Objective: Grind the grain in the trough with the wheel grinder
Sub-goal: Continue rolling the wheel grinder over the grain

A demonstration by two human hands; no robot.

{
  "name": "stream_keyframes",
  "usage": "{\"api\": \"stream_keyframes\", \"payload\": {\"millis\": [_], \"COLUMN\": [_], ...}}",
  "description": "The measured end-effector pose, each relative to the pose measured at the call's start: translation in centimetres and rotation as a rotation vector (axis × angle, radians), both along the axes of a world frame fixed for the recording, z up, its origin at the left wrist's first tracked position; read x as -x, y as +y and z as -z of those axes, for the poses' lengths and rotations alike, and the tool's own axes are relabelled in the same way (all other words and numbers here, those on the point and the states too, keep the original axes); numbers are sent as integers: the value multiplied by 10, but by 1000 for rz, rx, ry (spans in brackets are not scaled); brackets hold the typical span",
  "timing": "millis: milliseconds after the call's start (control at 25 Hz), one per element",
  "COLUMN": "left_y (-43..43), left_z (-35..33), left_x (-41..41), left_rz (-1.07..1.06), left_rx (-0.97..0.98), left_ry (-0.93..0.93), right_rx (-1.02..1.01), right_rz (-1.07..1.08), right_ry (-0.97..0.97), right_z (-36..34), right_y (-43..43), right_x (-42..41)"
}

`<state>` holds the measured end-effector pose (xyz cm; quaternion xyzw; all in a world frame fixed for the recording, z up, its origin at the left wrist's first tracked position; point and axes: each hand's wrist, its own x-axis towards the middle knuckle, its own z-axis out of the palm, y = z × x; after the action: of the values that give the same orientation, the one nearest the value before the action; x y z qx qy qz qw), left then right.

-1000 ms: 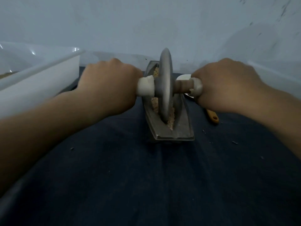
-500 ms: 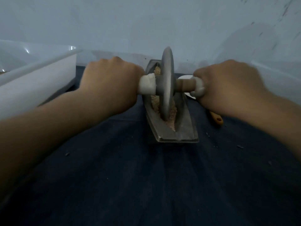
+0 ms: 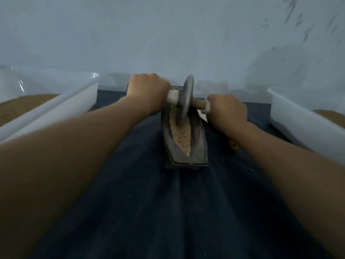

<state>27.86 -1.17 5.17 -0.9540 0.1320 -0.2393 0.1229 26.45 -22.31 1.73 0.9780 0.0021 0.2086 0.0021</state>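
Centre frame, the wheel grinder [image 3: 186, 98] stands on edge in the grain [image 3: 182, 137] filling the trough [image 3: 197, 144]. The left grip [image 3: 147, 92] and right grip [image 3: 226, 109] each clench one of its axle handles [image 3: 200, 104]. It looks heavy and rigid, so an even hold on both handles suits it.

One head-worn wide-angle view. Pitched forward and down across the dark cloth [image 3: 149, 212]. Trough [image 3: 197, 144] centred and near. Wall [image 3: 168, 34] fills the upper frame, close behind it.
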Motion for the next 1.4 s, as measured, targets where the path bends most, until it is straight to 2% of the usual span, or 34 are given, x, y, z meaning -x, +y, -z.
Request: {"api": "stream_keyframes", "payload": {"millis": [160,280,440,520,600,680,840,960,1120,1240,1320,1400], "left_y": [35,38,15,5,3,16,51,50,18,7,14,33], "left_z": [28,25,33,22,17,25,29,32,36,14,19,28], "left_x": [62,59,2,-21,-17,11,72,70,16,-4,10,39], "left_rz": [166,198,2,-25,-25,24,166,124,-29,-46,-10,86], "left_rx": [6,-4,0,37,46,78,121,85,11,-3,22,59], "left_ry": [-163,-315,-217,-144,-124,-76,-121,-95,-191,-104,-25,-15], "right_rx": [237,201,152,89,81,169,349,379,153,30,121,270], "right_rz": [-175,-159,12,36,27,-21,-148,-88,-10,30,-12,-90], "right_ry": [-159,-106,17,116,174,115,-211,-154,-35,112,128,-21], "right_z": [-12,-12,-12,-22,-25,-22,-31,-27,-11,-16,-20,-25], "right_y": [-19,-22,-2,6,7,4,-13,-9,10,11,6,-3], "right_x": [67,74,-1,-30,-25,9,83,75,7,-9,10,45]}}
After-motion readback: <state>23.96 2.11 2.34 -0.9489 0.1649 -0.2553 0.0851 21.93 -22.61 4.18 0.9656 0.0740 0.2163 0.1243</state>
